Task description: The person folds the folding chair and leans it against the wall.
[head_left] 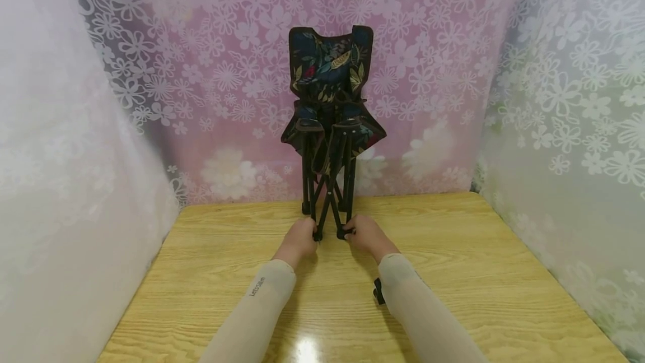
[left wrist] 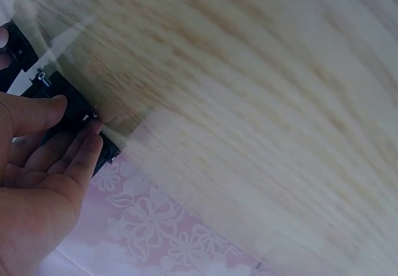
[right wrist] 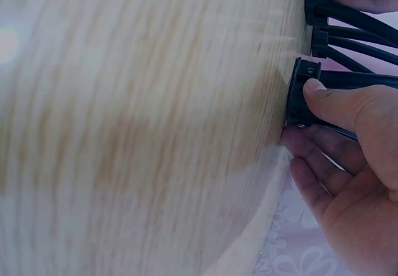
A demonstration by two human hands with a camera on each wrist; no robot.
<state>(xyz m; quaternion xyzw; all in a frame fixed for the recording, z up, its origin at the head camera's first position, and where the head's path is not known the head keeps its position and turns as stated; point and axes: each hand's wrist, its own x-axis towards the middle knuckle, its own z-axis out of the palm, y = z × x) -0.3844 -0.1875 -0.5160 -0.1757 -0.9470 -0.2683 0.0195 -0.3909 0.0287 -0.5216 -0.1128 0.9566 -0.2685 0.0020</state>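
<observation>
A folding chair [head_left: 330,66] with dark, leaf-patterned fabric and black crossed legs stands partly folded on the wooden table, its backrest up. Low at the front, my left hand [head_left: 301,238] grips the left front foot [left wrist: 76,109], thumb on one side and fingers on the other in the left wrist view. My right hand [head_left: 370,235] pinches the right front foot [right wrist: 303,92] between thumb and fingers. Both feet are black plastic with small screws. The rear legs stand behind, near the back edge of the table.
The wood-grain table [head_left: 211,273] carries the chair near its back edge. A pink flowered curtain [head_left: 227,83] hangs close behind, with pale curtains [head_left: 569,99] at both sides. A small black object [head_left: 379,291] lies by my right sleeve, partly hidden.
</observation>
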